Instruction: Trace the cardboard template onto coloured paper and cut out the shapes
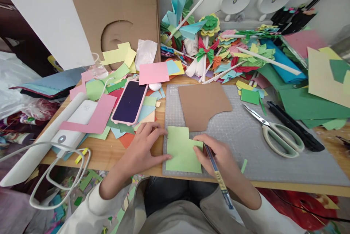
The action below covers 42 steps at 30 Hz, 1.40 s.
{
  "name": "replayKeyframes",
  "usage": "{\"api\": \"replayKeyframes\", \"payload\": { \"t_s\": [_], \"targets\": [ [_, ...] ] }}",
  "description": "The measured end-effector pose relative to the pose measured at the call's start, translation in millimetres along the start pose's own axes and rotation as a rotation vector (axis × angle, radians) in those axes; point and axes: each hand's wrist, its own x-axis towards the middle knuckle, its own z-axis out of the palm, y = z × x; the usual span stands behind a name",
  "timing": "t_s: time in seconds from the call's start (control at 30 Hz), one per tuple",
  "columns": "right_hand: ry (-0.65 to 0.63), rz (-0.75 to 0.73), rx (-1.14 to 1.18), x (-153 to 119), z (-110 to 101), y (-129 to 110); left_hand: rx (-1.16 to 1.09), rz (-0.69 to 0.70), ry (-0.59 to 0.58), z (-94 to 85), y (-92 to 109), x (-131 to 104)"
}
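A light green sheet of paper (pixel 182 155) with a notch cut from its upper right corner lies flat on the grey cutting mat (pixel 232 161). My left hand (pixel 144 150) is at the sheet's left edge, its fingers apart and the tips of thumb and forefinger touching it. On the opposite side, my right hand (pixel 218 155) holds a pen (pixel 219 176), which slants back toward my body. Its thumb and forefinger also touch the paper's right edge. Just behind the sheet lies a brown card piece (pixel 203 104) with a curved cutout.
Scissors (pixel 276 131) and a black utility knife (pixel 295 126) lie on the mat's right. To the left are a phone (pixel 129 102), a white power bank (pixel 76 122) with cable, and paper scraps. Paper flowers (pixel 210 24) and cardboard (pixel 115 4) stand at the back.
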Motion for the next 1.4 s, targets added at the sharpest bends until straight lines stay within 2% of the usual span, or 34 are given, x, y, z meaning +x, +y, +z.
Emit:
{"api": "replayKeyframes", "payload": {
  "t_s": [0.27,0.63,1.1,1.2,1.3,1.4],
  "targets": [
    [0.075,0.032,-0.002,0.9,2.1,-0.4,0.012,0.025,-0.026,-0.8,0.1,2.4],
    [-0.016,-0.015,0.021,1.1,-0.2,0.6,0.030,0.027,-0.046,-1.0,-0.7,0.5],
    [0.019,-0.042,-0.024,3.3,0.7,-1.5,0.039,0.034,-0.025,-0.1,-0.3,1.8],
    [0.015,-0.032,-0.039,2.6,0.2,-2.0,0.048,0.113,-0.035,-1.1,-0.7,1.1],
    [0.010,-0.018,-0.054,1.0,0.7,-1.0,0.028,0.247,-0.100,-1.6,-1.6,1.1],
    [0.014,-0.013,-0.053,0.5,1.8,0.3,0.004,0.276,-0.132,-1.7,-1.3,2.0]
  ]
}}
